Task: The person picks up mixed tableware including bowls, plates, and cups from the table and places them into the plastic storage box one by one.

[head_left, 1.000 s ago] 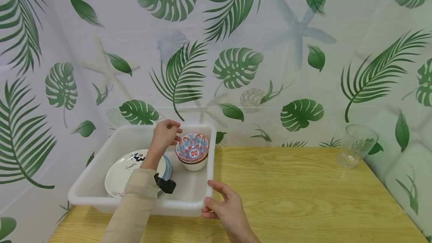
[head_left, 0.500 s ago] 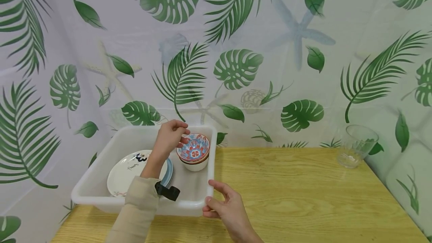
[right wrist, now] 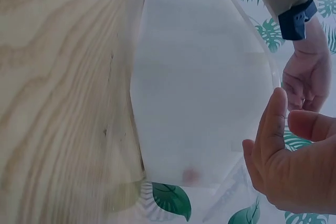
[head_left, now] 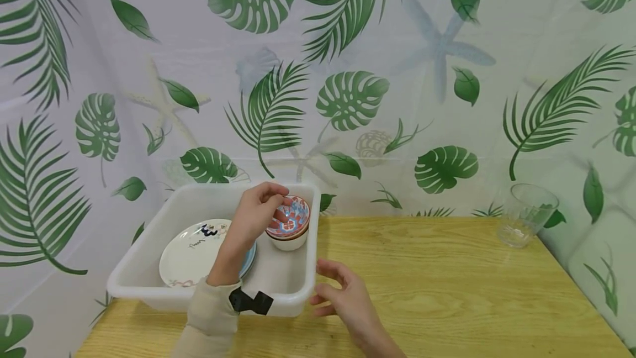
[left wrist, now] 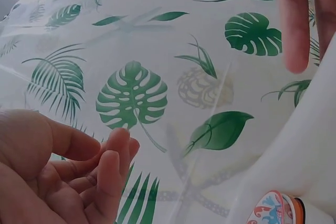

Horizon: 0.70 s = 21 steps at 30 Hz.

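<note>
My left hand [head_left: 254,215] hovers over a white plastic tub, its fingers loosely bent beside a red-and-blue patterned bowl [head_left: 299,215]. Nothing is visible between those fingers in the left wrist view, where the bowl [left wrist: 270,209] shows low at the right, apart from the hand [left wrist: 68,177]. That bowl sits nested on a paler bowl [head_left: 290,245] in the tub's right corner. My right hand [head_left: 345,298] is just outside the tub's right rim [head_left: 311,247], fingers slightly bent and holding nothing. In the right wrist view, this hand [right wrist: 289,169] is near the tub's white side [right wrist: 205,77].
A white plate [head_left: 191,253] with dark and pink decoration lies in the tub's left part, over a blue plate [head_left: 250,258]. A clear glass [head_left: 524,217] stands at the back right of the wooden table [head_left: 447,280]. A leaf-printed sheet [head_left: 367,137] hangs behind.
My left hand has moved right and partly covers the patterned bowl. My right hand has come off the tub's rim and shifted right. The bowls and plates keep their places in the tub.
</note>
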Motion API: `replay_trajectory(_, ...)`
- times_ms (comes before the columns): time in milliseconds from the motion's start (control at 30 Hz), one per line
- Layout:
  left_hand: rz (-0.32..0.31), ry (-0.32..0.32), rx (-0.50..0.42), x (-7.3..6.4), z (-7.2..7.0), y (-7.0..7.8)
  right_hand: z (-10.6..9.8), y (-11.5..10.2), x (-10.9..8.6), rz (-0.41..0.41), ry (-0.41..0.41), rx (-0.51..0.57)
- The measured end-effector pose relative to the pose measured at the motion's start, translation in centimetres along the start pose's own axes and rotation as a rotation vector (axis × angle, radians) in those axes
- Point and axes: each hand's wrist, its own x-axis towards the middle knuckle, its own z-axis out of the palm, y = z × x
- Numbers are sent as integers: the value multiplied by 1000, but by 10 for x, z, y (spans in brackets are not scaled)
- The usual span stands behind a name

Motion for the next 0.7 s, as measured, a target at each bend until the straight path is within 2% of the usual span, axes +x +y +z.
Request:
replay_trajectory(300, 72, 2, -24, -30, 18, -1, -12, -5, 1, 24, 22, -44)
replay_trajectory(700, 53, -7, -42, -63, 35, -15, -25, -15, -1, 26, 83, -121)
